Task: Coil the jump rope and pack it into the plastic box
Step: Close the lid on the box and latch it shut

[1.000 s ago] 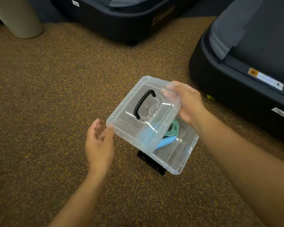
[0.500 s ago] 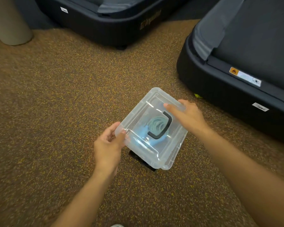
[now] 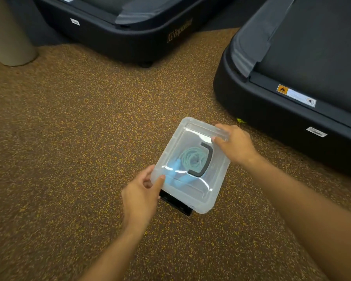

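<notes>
A clear plastic box [image 3: 199, 201] sits on the brown speckled carpet [image 3: 79, 128] between both hands, its clear lid [image 3: 180, 138] with a curved black handle [image 3: 205, 161] lying on top. Through the lid shows the coiled teal jump rope [image 3: 190, 159] with pale blue grips [image 3: 174, 171]. The left hand [image 3: 140, 195] pinches the lid's near-left corner, thumb on top. The right hand [image 3: 235, 145] presses curled fingers on the far-right edge. Two dark treadmill bases [image 3: 272, 110] stand beyond.

The box lid [image 3: 193, 191] is clear glossy plastic, its handle [image 3: 205, 161] matt black. The floor [image 3: 69, 138] looks like rough speckled rubber.
</notes>
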Motion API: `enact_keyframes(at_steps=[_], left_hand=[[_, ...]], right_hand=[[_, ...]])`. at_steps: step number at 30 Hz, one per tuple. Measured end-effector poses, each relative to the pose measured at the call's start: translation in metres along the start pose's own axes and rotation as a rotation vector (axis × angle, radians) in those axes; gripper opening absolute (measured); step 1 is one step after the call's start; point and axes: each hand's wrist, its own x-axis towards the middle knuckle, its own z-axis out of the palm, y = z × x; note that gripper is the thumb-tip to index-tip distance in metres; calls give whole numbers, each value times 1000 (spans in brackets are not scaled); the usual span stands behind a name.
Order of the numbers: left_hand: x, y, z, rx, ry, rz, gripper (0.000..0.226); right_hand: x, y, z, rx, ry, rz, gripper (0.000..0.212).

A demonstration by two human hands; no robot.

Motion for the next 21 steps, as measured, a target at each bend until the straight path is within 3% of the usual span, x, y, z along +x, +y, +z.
enact_keyframes(at_steps=[3, 10, 21], left_hand=[[3, 3, 6, 165, 5, 102, 47], [4, -2, 10, 346, 12, 151, 46], [19, -12, 9, 167, -106, 47, 27]], right_hand=[[-1, 18, 4, -1, 85, -12, 36], [-2, 38, 22, 90, 162, -4, 30], [11, 36, 34, 214, 124, 87, 27]])
